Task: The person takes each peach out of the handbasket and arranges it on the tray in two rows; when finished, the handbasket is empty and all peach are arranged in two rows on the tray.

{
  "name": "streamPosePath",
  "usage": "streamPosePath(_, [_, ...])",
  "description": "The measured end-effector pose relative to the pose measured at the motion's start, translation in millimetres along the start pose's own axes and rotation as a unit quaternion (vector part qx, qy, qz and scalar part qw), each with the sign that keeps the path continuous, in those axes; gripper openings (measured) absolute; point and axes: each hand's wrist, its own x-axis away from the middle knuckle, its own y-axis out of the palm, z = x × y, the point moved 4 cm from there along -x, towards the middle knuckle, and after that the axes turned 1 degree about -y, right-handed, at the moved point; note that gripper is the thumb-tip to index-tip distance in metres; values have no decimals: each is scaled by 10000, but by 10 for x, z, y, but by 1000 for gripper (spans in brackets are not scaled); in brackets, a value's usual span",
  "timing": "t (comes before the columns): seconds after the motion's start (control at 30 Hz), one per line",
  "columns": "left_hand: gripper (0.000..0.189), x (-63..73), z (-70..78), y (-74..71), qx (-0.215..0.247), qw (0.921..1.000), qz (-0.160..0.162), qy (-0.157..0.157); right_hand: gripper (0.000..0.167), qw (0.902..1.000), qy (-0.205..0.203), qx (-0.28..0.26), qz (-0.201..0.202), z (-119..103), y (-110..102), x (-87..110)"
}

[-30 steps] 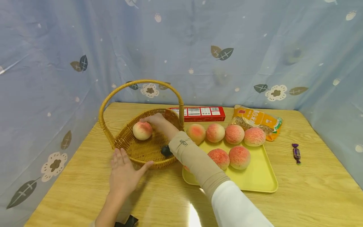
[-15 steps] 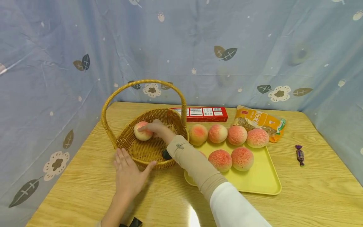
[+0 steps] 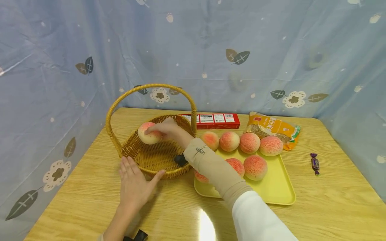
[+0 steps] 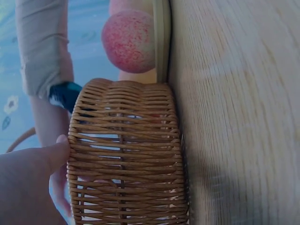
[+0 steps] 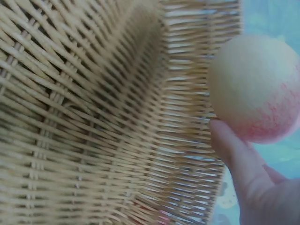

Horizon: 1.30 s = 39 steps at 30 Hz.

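Observation:
My right hand (image 3: 169,130) grips a pink and cream peach (image 3: 148,134), holding it at the far left rim of the wicker basket (image 3: 156,162). In the right wrist view the thumb lies along the underside of the peach (image 5: 258,89), which overlaps the woven wall (image 5: 192,93). My left hand (image 3: 134,183) rests at the basket's near left rim, fingers straight and thumb spread out along the edge. In the left wrist view that thumb touches the rim of the basket (image 4: 126,154). The arched handle (image 3: 150,86) stands upright over the basket.
Right of the basket, a yellow tray (image 3: 275,187) bears several peaches (image 3: 255,167). Behind are a red box (image 3: 217,121) and an orange snack bag (image 3: 272,129). A purple wrapped candy (image 3: 315,164) lies at the right. A blue patterned curtain (image 3: 193,60) surrounds the table (image 3: 331,201).
The right hand has closed its thumb round the peach and raised it from inside the basket toward the far left rim. The left hand stays at the near rim.

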Motion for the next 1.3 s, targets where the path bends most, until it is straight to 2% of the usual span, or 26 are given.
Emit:
streamPosePath(0.2, [123, -22, -35, -23, -14, 10000, -25, -68, 28, 9964, -238, -238, -780, -114, -146, 198])
streamPosePath(0.3, [123, -34, -46, -24, -24, 10000, -12, -80, 17, 9943, -245, -312, -989, -107, -269, 347])
streamPosePath(0.43, [124, -51, -57, -32, -70, 9999, -7, -119, 27, 9912, -228, -575, -1166, -57, -468, 580])
streamPosePath(0.63, [123, -64, -62, -43, -84, 9999, -43, -117, 45, 9824, -344, -1282, -1318, 56, -836, 902])
streamPosePath(0.73, [123, -62, -66, -31, -48, 9999, -80, -102, 50, 9811, -461, -1322, -1338, 143, -1033, 1025])
streamPosePath(0.9, [123, -55, -67, -5, 8, 9999, -133, -82, 73, 9804, -551, -1244, -1422, 349, -1369, 1199])
streamPosePath(0.93, [123, -53, -67, -2, 4, 9999, -143, -79, 69, 9784, -547, -1320, -1490, 388, -1425, 1236])
streamPosePath(1.03, [123, -47, -68, 1, -26, 9999, -152, -76, 37, 9675, -635, -1580, -1871, 492, -1563, 1359])
streamPosePath(1.07, [123, -46, -67, 1, -34, 9999, -148, -75, 25, 9613, -699, -1669, -2079, 517, -1596, 1405])
streamPosePath(1.17, [122, -45, -62, -1, -27, 9999, -131, -56, 7, 9394, -950, -1852, -2724, 580, -1694, 1564])
streamPosePath(1.23, [122, -48, -55, 0, 4, 9999, -119, -32, 13, 9272, -1106, -1910, -3025, 619, -1762, 1663])
streamPosePath(1.3, [122, -51, -48, 0, 27, 9999, -107, -10, 14, 9199, -1203, -2006, -3146, 675, -1843, 1739])
